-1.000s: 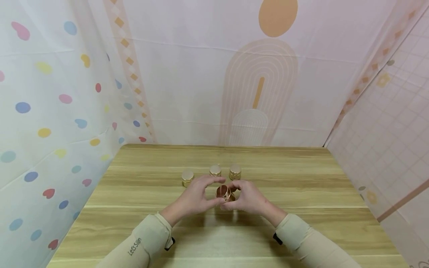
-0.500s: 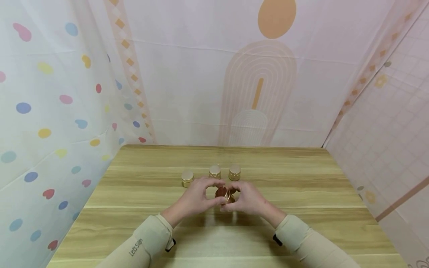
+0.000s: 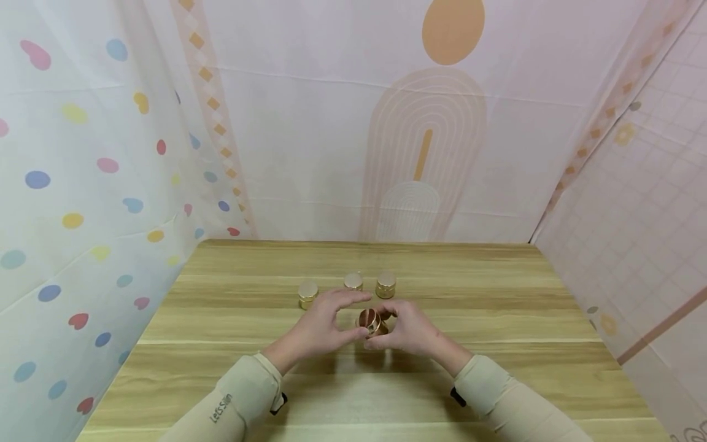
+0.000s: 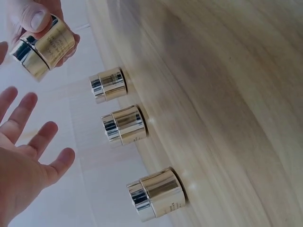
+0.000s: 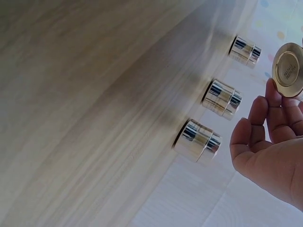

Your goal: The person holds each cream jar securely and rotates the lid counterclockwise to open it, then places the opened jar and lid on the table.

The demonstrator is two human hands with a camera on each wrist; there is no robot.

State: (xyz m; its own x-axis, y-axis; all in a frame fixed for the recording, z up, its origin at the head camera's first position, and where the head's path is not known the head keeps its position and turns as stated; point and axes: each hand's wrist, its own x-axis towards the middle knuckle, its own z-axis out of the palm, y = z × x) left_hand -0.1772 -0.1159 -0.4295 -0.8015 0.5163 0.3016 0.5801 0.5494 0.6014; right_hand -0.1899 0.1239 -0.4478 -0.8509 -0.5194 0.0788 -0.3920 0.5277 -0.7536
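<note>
So the right hand [image 3: 405,328] had its fingers and thumb wrapped round a shiny gold, metallic-looking cylindrical jar [image 3: 372,320], tipped over above the table, lidded end facing left. The left hand [image 3: 326,322] was loose, fingers spread right near that end, gripping nothing. Just beyond, three matching gold jars [image 3: 385,286] stood upright on the yellowish wood-grain table [image 3: 469,276].
</note>
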